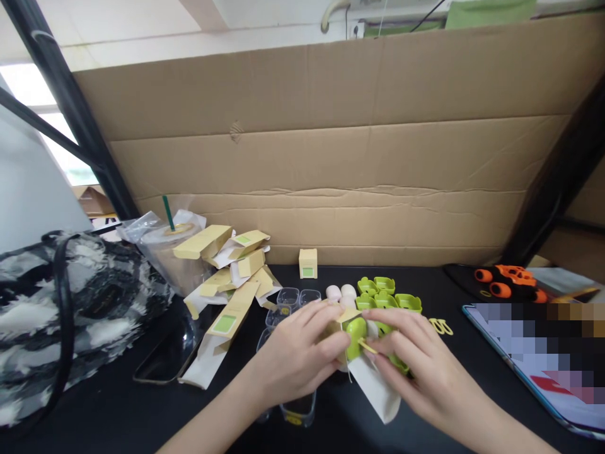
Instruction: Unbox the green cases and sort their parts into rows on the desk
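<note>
My left hand point(300, 350) is closed around a small cream box, whose white open flap point(375, 388) hangs down toward me. A rounded green plastic piece point(355, 334) shows at the box's open end. My right hand point(423, 356) pinches a thin yellow strap point(367, 346) at that green piece. Just behind my hands are several green plastic tray-like pieces point(407, 302) and a few pale rounded pieces point(333, 292). Clear plastic containers point(288, 296) stand beyond and below my left hand, partly hidden by it.
Opened cream cartons point(231, 315) are heaped at left, by a phone point(167, 356), a drink cup point(172, 252) and a shaggy bag point(94, 302). A small closed box point(308, 263) stands behind. Yellow loops point(441, 326), an orange-black toy car point(510, 282) and a tablet point(529, 378) lie right.
</note>
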### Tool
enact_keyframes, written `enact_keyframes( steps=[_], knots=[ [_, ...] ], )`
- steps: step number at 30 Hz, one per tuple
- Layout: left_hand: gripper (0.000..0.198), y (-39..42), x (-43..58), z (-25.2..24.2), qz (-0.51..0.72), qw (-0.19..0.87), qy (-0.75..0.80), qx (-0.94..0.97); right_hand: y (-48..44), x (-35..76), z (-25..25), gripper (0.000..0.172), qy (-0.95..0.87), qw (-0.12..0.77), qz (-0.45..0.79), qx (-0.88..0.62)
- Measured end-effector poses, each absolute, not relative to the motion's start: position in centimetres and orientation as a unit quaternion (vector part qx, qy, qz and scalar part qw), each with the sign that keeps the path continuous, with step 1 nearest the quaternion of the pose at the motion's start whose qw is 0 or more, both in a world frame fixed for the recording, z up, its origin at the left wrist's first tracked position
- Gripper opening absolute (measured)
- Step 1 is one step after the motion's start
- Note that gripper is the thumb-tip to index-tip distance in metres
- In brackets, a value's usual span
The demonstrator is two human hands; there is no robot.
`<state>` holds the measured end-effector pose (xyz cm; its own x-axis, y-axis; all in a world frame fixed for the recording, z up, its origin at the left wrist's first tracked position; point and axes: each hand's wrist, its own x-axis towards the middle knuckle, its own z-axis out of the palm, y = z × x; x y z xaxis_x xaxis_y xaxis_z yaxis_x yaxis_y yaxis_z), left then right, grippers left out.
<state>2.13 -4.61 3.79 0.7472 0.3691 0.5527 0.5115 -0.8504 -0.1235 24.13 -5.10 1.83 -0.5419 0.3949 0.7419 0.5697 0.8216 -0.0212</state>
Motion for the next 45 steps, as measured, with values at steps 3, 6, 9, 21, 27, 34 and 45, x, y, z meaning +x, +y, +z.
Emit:
enact_keyframes(
  steps=[3,6,9,21,27,34,45],
  knots=[
    [0.015,-4.3,1.7,3.8,-0.267,0.184,-0.234,-0.917,-4.7,24.4,1.9,0.007,-0.886,0.377,-0.098,-0.253],
    [0.018,-4.1,1.5,3.7,-0.258,0.220,-0.229,-0.912,-4.3,24.5,1.6,0.009,-0.897,0.371,-0.089,-0.222],
    [0.018,-4.0,1.4,3.6,-0.252,0.231,-0.231,-0.911,-4.2,24.5,1.2,0.011,-0.891,0.395,-0.077,-0.210],
    [0.038,-2.3,-0.7,3.9,-0.360,0.170,-0.332,-0.855,-4.2,24.5,1.5,0.006,-0.746,0.545,0.171,-0.341],
    [0.059,-2.1,-0.6,3.5,-0.489,-0.012,-0.424,-0.762,-5.2,24.2,1.8,0.012,-0.853,0.338,0.188,-0.349],
    [0.048,-3.3,1.5,4.9,-0.516,-0.518,-0.382,-0.565,-5.9,22.9,1.1,0.013,-0.895,0.265,0.103,-0.344],
    [0.058,-4.7,2.6,4.5,-0.485,-0.695,-0.289,-0.445,-4.9,24.0,0.9,0.042,-0.855,0.385,-0.245,-0.245]
  ],
)
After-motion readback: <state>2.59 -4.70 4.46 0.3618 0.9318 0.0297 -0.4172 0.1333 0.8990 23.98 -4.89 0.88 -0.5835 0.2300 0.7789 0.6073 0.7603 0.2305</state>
